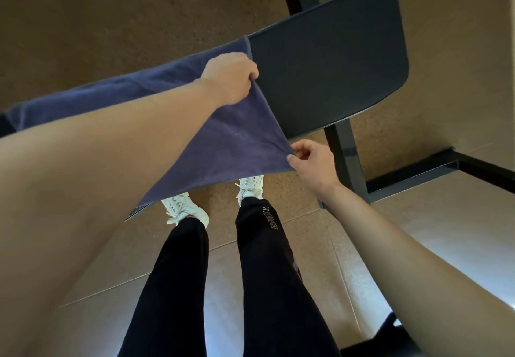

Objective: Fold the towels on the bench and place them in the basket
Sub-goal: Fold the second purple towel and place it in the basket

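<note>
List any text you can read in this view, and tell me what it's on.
"BBB…R": pale lettering running down the right trouser leg; the middle letters are too blurred to read with certainty.
The striped patch at the lower corner of the towel is too small to read, if it holds text at all.
No other text shows.

navy-blue towel point(223, 145), black padded bench point(328, 64), black trousers point(172, 287), white shoes point(184, 210), speckled tan floor point(111, 22)

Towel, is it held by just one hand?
No, the left hand and the right hand both pinch the edge of the towel.
</note>
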Demonstrator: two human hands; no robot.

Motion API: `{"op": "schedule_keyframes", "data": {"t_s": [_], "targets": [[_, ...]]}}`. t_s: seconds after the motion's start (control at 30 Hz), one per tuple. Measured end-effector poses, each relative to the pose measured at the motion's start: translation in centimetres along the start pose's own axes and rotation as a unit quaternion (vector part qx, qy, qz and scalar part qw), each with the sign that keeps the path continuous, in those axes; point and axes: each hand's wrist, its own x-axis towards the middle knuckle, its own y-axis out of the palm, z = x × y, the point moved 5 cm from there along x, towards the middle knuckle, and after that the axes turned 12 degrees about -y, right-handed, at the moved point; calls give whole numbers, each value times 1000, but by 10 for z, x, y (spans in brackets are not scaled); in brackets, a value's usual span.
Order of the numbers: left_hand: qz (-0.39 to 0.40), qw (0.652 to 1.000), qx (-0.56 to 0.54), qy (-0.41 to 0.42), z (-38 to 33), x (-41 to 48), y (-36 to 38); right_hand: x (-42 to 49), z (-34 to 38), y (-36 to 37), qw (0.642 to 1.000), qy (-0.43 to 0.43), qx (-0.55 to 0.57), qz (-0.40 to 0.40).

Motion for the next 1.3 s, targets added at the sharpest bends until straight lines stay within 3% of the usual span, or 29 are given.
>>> {"op": "schedule_keyframes", "data": {"t_s": [0.1, 0.2, 0.27, 0.33, 0.57, 0.73, 0.93, 1.17, 1.3], "targets": [[45, 976, -207, -52, 16, -4, -10, -1, 3, 5, 1000, 9, -8, 1], [77, 876, -451, -150, 36, -15, -20, -1, 10, 8, 999, 7, -16, -27], [55, 836, -513, -186, 56, -25, -32, -2, 20, 10, 999, 1, -22, -47], [35, 825, -531, -190, 77, -36, -41, -3, 34, 19, 999, -12, -17, -35], [-57, 828, -510, -225, 172, -87, -43, -20, 91, 95, 992, -63, 34, 102], [-77, 828, -493, -256, 240, -123, -31, -50, 128, 167, 975, -91, 58, 192], [-100, 842, -468, -250, 303, -156, -33, -87, 172, 240, 946, -67, 121, 292], [-123, 856, -433, -255, 397, -180, -19, -102, 217, 327, 947, -89, 92, 295], [-118, 883, -375, -254, 432, -184, -6, -101, 230, 370, 952, -110, 49, 283]]}}
